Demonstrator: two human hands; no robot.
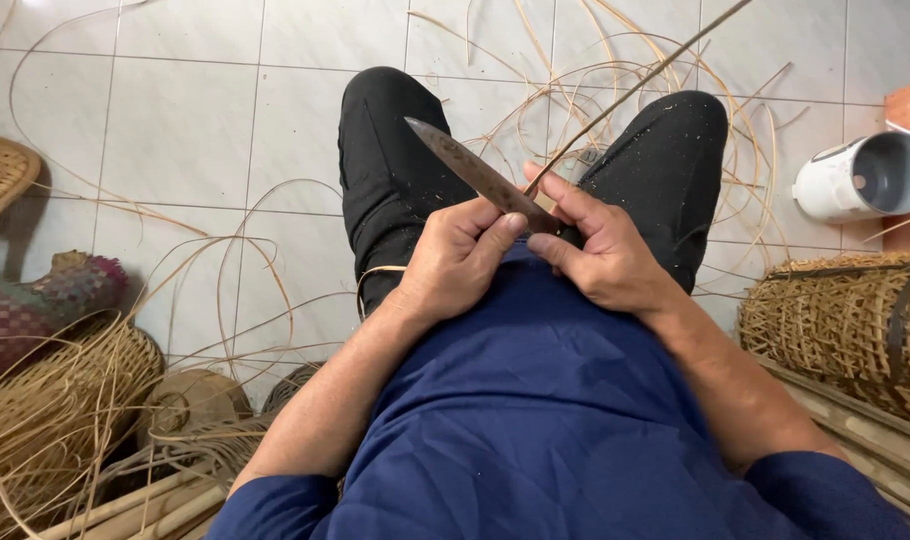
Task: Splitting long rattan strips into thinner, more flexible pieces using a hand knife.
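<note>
Bamboo strips lay scattered over the white tiled floor (185, 120) around a seated person in black trousers (390, 170) and a blue shirt (535, 400). The left hand (455, 262) was closed tight around the handle of a knife (475, 175), blade pointing up and away over the left knee, thumb pressed along the blade near its base, likely to steady the edge. The right hand (600, 250) was curled around the near end of a thin strip (635, 90), pinching it against the blade just where the two hands met; the strip ran off up and to the right. Held low over the lap, both were close to the body, which seemed to give control. Woven baskets (845, 320) stood to the right, and a white pot (860, 178) lay on its side beyond them.
</note>
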